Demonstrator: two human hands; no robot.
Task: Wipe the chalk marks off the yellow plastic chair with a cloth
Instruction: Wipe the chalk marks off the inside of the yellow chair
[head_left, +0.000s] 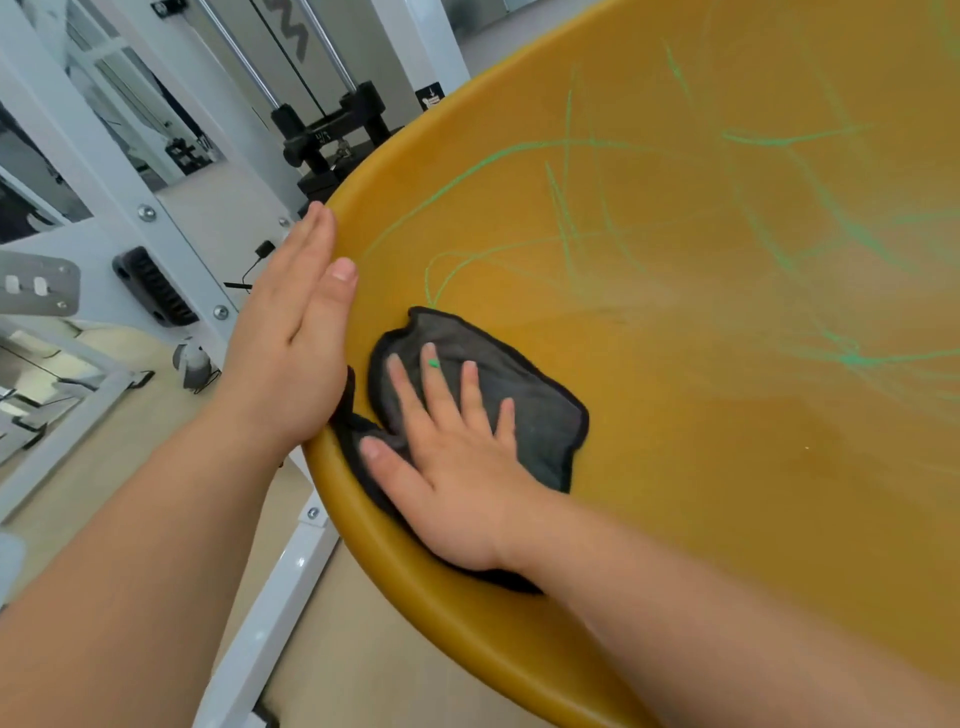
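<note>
Two bare hands on a yellow chair (727, 467), right hand (457, 467) flat, fingers spread, pressing a dark cloth (540, 415) on the seat near its left rim, left hand (291, 338) straight-fingered against that rim, green chalk marks (566, 208) beyond the cloth, white frame (104, 156) behind.

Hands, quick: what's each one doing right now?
Left hand: open, fingers straight, resting on the rim of the chair.
Right hand: open, fingers spread flat, pressing the cloth onto the chair.
</note>
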